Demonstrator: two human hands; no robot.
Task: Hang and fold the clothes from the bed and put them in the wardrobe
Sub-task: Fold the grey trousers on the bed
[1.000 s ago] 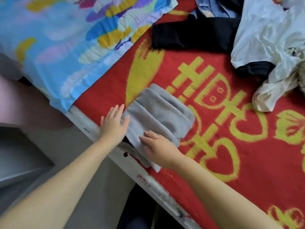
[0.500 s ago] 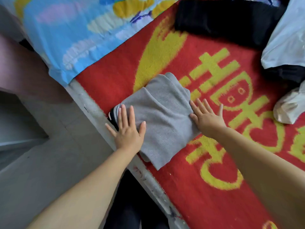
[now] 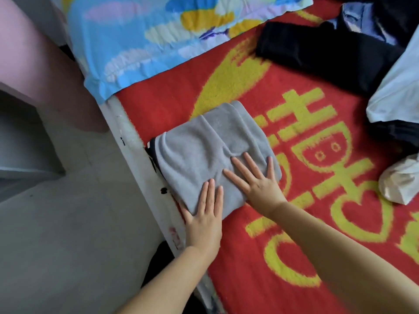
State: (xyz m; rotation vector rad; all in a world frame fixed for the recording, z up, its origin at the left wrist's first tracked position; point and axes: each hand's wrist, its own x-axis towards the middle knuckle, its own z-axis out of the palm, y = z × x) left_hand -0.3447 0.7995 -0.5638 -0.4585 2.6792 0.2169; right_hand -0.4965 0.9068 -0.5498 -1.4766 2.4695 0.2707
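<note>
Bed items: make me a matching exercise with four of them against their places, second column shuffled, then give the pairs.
Things:
1. grey folded garment
2. black garment
3. blue patterned pillow
4. white garment

Places:
A. right edge of the view, partly over dark clothing
B. head of the bed, upper left
C. under both flat hands, at the near bed edge
D. upper right, on the red blanket

Pairs: 1-C, 2-D, 3-B, 4-A

The left hand and right hand press the garment.

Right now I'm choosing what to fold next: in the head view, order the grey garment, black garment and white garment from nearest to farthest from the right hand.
1. grey garment: under the right hand, at the bed's edge.
2. black garment: farther up the bed.
3. white garment: far right, only slightly farther than the black one.
</note>
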